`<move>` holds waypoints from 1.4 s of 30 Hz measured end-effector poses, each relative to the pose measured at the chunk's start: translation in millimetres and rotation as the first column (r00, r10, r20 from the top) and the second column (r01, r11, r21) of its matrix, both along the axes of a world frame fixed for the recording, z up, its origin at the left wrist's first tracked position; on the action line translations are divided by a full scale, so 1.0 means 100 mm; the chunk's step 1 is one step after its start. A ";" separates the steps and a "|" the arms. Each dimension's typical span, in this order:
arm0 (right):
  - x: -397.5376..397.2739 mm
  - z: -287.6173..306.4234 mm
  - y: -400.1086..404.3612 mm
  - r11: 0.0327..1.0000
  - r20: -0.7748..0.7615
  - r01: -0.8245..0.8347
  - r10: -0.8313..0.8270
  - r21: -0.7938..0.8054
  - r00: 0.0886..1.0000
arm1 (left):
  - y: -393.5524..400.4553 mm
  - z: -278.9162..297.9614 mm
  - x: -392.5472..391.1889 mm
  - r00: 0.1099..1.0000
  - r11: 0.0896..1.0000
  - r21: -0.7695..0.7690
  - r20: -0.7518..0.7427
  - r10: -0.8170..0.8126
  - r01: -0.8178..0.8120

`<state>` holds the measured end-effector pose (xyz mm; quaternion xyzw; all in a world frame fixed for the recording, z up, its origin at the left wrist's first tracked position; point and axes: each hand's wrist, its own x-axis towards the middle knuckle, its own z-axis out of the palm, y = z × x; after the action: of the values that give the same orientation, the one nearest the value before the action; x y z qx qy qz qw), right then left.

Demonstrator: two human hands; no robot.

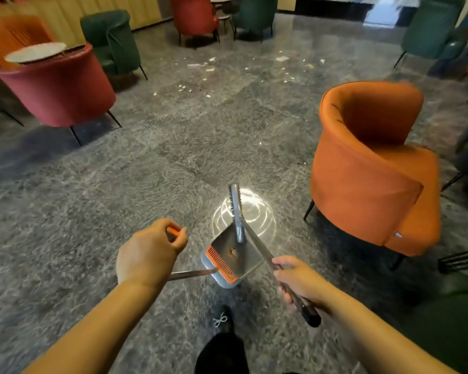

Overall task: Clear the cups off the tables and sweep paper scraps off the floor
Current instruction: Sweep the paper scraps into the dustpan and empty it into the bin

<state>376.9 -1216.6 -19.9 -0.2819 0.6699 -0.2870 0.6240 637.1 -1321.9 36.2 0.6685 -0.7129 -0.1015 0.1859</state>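
Head view shows us standing on a polished grey stone floor (119, 171) with a mottled, glossy sheen. Our left hand (149, 255) is curled shut around the orange grip (172, 231) of a thin metal rod, and that rod runs to a grey plastic dustpan (229, 255) hanging just above the floor. The dustpan is a flat, scoop-shaped tray with an orange comb of fine teeth along one edge, and a small brownish bit lies inside it. Our right hand (297, 282) is closed on a slim metal broom handle (260, 251) with a black end cap; its narrow grey brush head (235, 203) points forward, over the dustpan. White paper scraps (282, 58), small and ragged, lie scattered far ahead on the floor, between the chairs. A rounded orange velvet armchair (373, 163) stands to our right, a dark red one (60, 85) to our left beside a round pale table top (35, 52). We see no cups in this view
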 end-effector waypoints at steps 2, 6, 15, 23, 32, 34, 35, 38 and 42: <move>-0.08 -0.09 -0.40 1.000 -0.004 -0.001 0.002 0.022 1.000 | -0.49 0.03 -0.11 0.999 1.000 -0.019 -0.039 0.002 -0.002; -0.25 -0.26 -1.18 0.995 0.012 0.048 -0.049 0.086 0.999 | -1.48 0.09 -0.34 0.992 0.999 -0.034 -0.124 -0.015 0.011; -0.68 -0.28 -2.73 0.972 0.107 0.163 -0.183 0.171 0.977 | -3.28 0.32 -0.89 0.990 0.995 -0.046 -0.102 -0.096 0.092; -1.41 -0.51 -4.43 0.949 0.069 0.218 -0.239 0.229 0.969 | -5.03 0.17 -1.67 0.990 0.995 -0.063 -0.120 -0.078 0.071; -2.36 -0.33 -6.33 0.992 -0.068 0.090 -0.084 0.094 0.994 | -6.72 0.19 -2.56 0.992 0.997 -0.049 -0.102 -0.069 0.064; -2.50 -0.33 -6.70 0.988 -0.068 0.107 -0.100 0.114 0.993 | -7.08 0.22 -2.69 0.992 0.996 -0.041 -0.102 -0.079 0.075; -2.56 -0.34 -6.88 0.985 -0.062 0.125 -0.118 0.123 0.991 | -7.27 0.22 -2.74 0.991 0.996 -0.044 -0.100 -0.084 0.080; -2.71 -0.37 -7.50 0.977 -0.054 0.172 -0.166 0.122 0.985 | -7.94 0.22 -2.90 0.990 0.994 -0.065 -0.112 -0.090 0.083; -2.88 -0.42 -8.45 0.971 -0.052 0.217 -0.212 0.102 0.976 | -8.88 0.20 -3.10 0.986 0.991 -0.084 -0.121 -0.111 0.101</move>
<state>88.6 -2062.1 -62.4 -0.1800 0.7235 -0.3107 0.5896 326.6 -2209.8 56.5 0.6143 -0.7377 -0.1255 0.2504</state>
